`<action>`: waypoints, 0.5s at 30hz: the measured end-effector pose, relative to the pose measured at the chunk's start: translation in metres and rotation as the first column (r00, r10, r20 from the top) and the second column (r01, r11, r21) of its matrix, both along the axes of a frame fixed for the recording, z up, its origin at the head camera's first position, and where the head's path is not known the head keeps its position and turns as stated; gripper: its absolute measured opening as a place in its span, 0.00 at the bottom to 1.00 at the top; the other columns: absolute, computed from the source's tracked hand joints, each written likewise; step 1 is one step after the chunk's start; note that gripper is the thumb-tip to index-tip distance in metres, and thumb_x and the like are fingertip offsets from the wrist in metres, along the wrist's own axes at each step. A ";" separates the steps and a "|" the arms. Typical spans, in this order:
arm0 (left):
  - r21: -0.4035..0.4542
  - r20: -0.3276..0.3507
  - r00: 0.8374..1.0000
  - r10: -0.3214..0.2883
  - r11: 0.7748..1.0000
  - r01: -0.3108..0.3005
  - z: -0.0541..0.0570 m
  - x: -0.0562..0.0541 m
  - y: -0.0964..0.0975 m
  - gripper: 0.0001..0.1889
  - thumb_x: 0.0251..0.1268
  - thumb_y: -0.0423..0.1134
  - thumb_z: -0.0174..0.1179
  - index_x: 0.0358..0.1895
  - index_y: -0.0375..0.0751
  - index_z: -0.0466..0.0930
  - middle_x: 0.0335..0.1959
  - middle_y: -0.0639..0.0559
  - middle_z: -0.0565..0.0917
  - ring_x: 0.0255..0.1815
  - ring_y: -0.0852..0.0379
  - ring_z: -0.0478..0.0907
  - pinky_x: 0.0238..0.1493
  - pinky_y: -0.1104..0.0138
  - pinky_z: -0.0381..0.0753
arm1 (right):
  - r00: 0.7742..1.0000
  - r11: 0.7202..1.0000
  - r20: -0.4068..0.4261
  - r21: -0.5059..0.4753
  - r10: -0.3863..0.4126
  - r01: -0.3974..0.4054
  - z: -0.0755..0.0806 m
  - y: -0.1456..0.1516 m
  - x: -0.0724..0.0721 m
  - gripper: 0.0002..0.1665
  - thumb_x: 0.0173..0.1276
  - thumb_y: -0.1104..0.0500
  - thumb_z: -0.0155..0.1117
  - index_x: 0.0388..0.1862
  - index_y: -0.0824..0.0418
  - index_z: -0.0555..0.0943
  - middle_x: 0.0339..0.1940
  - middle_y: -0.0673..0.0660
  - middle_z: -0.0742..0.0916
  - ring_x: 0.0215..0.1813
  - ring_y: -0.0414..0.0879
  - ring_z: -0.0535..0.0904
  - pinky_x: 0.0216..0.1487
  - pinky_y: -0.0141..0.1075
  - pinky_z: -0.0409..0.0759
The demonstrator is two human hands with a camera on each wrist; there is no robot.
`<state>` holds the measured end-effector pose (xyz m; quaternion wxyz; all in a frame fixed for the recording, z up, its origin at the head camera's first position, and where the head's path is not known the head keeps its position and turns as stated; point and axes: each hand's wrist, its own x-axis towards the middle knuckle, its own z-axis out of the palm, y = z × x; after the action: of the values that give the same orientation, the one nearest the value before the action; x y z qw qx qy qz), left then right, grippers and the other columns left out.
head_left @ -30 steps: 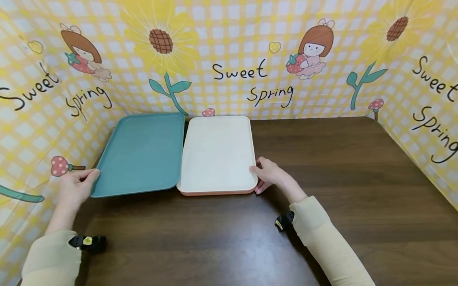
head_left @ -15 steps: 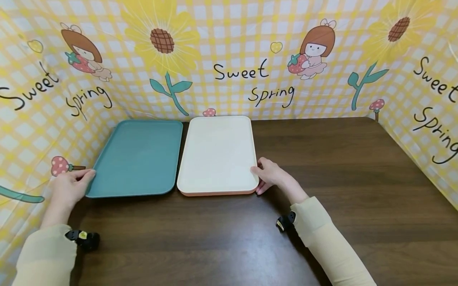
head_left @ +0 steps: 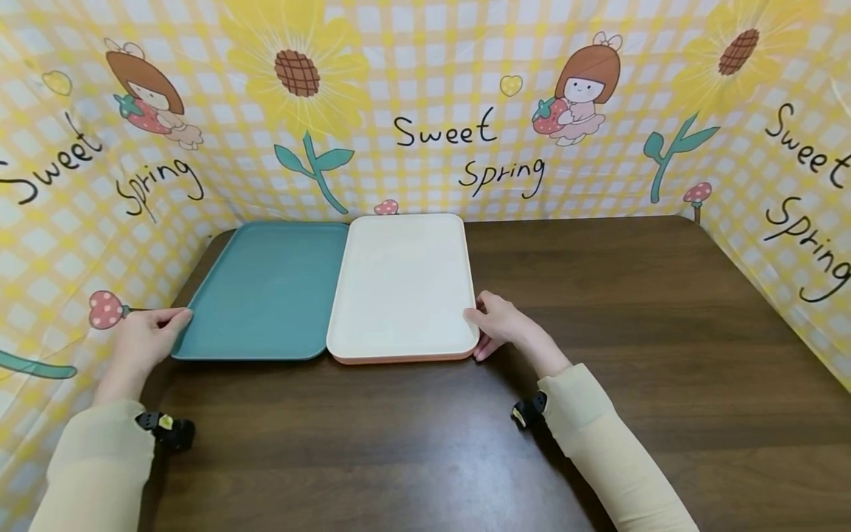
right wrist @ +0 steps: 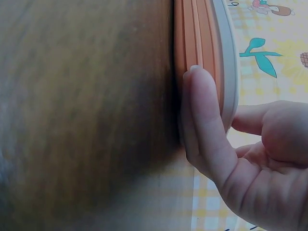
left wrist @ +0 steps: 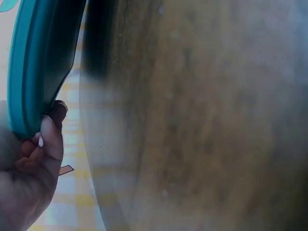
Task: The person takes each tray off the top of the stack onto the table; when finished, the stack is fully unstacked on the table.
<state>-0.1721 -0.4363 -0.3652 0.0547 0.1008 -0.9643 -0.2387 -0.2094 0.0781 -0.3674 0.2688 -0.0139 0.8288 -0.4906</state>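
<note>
A teal rectangular tray (head_left: 266, 288) lies at the left of the table, its right edge against the stack. My left hand (head_left: 148, 338) pinches its front left rim, thumb above and fingers curled beneath, as the left wrist view shows. Beside it, a white tray (head_left: 405, 284) tops a stack over orange trays (right wrist: 195, 33), whose layered edges show in the right wrist view. At the stack's front right corner my right hand (head_left: 500, 325) grips, thumb on the white rim and fingers against the orange sides.
A dark brown wooden table (head_left: 638, 332) spreads to the front and right of the trays. Yellow checked cloth (head_left: 439, 66) with flowers and lettering hangs behind and at both sides, close to my left hand.
The teal tray first moved left and lower, apart from the stack, then slid back right against the white tray with my left hand holding it. My right hand stayed at the stack.
</note>
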 end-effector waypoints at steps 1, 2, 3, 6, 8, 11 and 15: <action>-0.005 0.008 1.000 -0.006 1.000 0.006 0.000 0.000 0.000 0.30 0.71 0.54 0.46 0.56 0.27 0.76 0.52 0.26 0.77 0.43 0.42 0.75 0.30 0.68 0.71 | 1.000 1.000 -0.001 0.000 0.002 -0.002 0.000 0.000 0.000 0.19 0.75 0.56 0.47 0.56 0.67 0.62 0.22 0.62 0.79 0.15 0.47 0.80 0.24 0.41 0.83; -0.018 0.015 1.000 -0.009 1.000 0.009 -0.001 0.000 -0.001 0.31 0.71 0.55 0.45 0.56 0.27 0.75 0.52 0.26 0.76 0.44 0.40 0.75 0.31 0.66 0.71 | 1.000 1.000 -0.002 -0.001 0.004 -0.004 -0.001 0.000 0.000 0.19 0.75 0.56 0.47 0.56 0.67 0.62 0.22 0.62 0.79 0.15 0.47 0.79 0.24 0.41 0.83; -0.024 0.020 1.000 -0.013 1.000 0.014 -0.002 0.000 -0.001 0.31 0.71 0.55 0.45 0.56 0.27 0.75 0.53 0.25 0.76 0.46 0.36 0.74 0.33 0.64 0.72 | 1.000 1.000 -0.003 -0.002 0.004 -0.004 -0.001 -0.001 0.000 0.18 0.75 0.56 0.47 0.56 0.68 0.62 0.21 0.62 0.79 0.15 0.47 0.79 0.24 0.41 0.83; -0.056 0.047 0.998 -0.033 0.998 0.035 -0.003 -0.001 -0.002 0.30 0.71 0.54 0.45 0.56 0.27 0.75 0.54 0.23 0.74 0.48 0.32 0.73 0.35 0.59 0.71 | 1.000 1.000 -0.005 0.000 0.004 -0.004 0.000 -0.002 0.001 0.18 0.75 0.57 0.47 0.56 0.68 0.62 0.21 0.62 0.79 0.15 0.47 0.79 0.24 0.41 0.83; -0.078 0.057 0.997 -0.049 0.996 0.053 -0.004 -0.001 -0.002 0.29 0.71 0.53 0.45 0.55 0.26 0.75 0.53 0.22 0.74 0.48 0.31 0.73 0.35 0.57 0.72 | 1.000 1.000 -0.006 0.000 0.004 -0.004 0.001 -0.002 0.001 0.18 0.75 0.57 0.47 0.56 0.68 0.62 0.21 0.62 0.79 0.15 0.47 0.79 0.24 0.42 0.83; -0.083 0.051 0.996 -0.075 0.993 0.079 -0.004 -0.003 0.000 0.27 0.71 0.49 0.47 0.54 0.24 0.75 0.51 0.20 0.73 0.48 0.27 0.70 0.40 0.48 0.73 | 1.000 1.000 -0.009 0.001 0.007 -0.007 0.001 -0.002 0.002 0.18 0.75 0.57 0.46 0.56 0.68 0.62 0.21 0.61 0.79 0.15 0.47 0.79 0.24 0.42 0.83; -0.073 0.053 0.996 -0.072 0.994 0.076 -0.003 -0.006 0.004 0.25 0.71 0.45 0.47 0.53 0.22 0.75 0.52 0.20 0.73 0.52 0.22 0.65 0.49 0.40 0.68 | 1.000 1.000 -0.017 -0.003 0.012 -0.012 0.003 -0.002 0.002 0.18 0.75 0.57 0.45 0.56 0.69 0.62 0.19 0.61 0.79 0.14 0.46 0.79 0.23 0.42 0.83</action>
<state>-0.1780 -0.4326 -0.3679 0.0252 0.0688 -0.9767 -0.2016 -0.2071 0.0766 -0.3642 0.2646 -0.0233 0.8303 -0.4899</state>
